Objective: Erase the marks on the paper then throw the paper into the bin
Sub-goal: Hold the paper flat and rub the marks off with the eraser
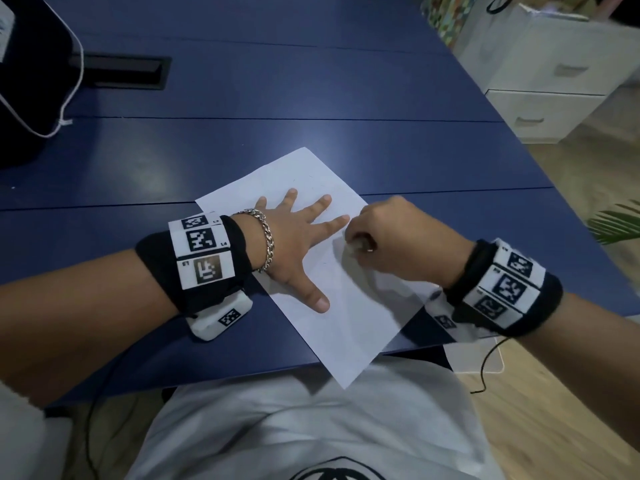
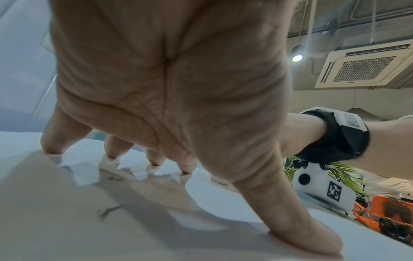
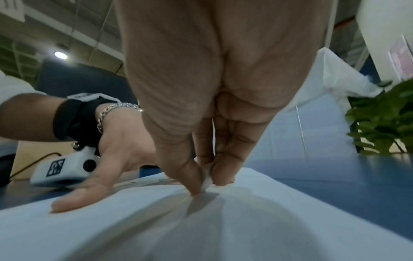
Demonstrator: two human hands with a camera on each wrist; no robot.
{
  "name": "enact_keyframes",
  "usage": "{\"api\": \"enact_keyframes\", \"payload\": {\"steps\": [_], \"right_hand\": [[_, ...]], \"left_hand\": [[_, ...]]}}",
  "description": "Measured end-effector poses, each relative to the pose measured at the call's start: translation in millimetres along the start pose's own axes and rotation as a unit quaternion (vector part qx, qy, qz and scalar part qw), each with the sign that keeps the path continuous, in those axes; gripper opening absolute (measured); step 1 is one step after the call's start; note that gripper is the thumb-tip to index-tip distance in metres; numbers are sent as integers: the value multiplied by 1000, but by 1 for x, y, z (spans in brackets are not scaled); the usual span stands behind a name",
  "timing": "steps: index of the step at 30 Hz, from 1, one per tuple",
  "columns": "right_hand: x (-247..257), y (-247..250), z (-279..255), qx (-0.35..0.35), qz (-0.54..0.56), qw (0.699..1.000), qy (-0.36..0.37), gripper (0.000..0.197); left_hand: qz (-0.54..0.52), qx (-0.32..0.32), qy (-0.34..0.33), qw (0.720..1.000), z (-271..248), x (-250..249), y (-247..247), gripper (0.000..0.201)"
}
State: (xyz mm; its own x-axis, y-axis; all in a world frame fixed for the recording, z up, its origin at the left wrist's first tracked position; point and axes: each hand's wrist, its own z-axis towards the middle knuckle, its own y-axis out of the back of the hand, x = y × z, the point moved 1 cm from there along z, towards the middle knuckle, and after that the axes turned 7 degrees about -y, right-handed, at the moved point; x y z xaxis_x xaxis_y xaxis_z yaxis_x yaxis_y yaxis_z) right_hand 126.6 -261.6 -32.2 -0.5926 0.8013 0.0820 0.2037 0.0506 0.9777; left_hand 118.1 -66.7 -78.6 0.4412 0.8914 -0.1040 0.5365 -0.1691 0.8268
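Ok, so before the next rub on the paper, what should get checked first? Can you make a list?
1. Left hand pressing the white paper sheet flat: ok.
2. Small white eraser pinched in the right hand fingers: ok.
3. Eraser touching paper: ok.
4. Marks all gone: not ok, a grey scribble remains.
5. Paper fully on the blue table: not ok, one corner overhangs.
6. Bin nearby: cannot tell.

Eraser (image 3: 206, 178) mostly hidden between the right hand's fingers (image 3: 190, 169); paper's marks (image 2: 109, 211) too blurred to read
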Motion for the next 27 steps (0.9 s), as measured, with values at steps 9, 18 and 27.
{"api": "enact_keyframes", "payload": {"steps": [9,18,27], "right_hand": [[0,-1,9,-6,23,1000,5,14],[-15,2,-8,-10,51,998,-27,9],[-62,0,-69,-58,233,960,-146,4]], "left_hand": [[-6,3,3,1000,0,0,0,147],[-12,-11,-14,1000,-2,4,0,158],[34,-67,-19,997,-35,41,-2,168]]}}
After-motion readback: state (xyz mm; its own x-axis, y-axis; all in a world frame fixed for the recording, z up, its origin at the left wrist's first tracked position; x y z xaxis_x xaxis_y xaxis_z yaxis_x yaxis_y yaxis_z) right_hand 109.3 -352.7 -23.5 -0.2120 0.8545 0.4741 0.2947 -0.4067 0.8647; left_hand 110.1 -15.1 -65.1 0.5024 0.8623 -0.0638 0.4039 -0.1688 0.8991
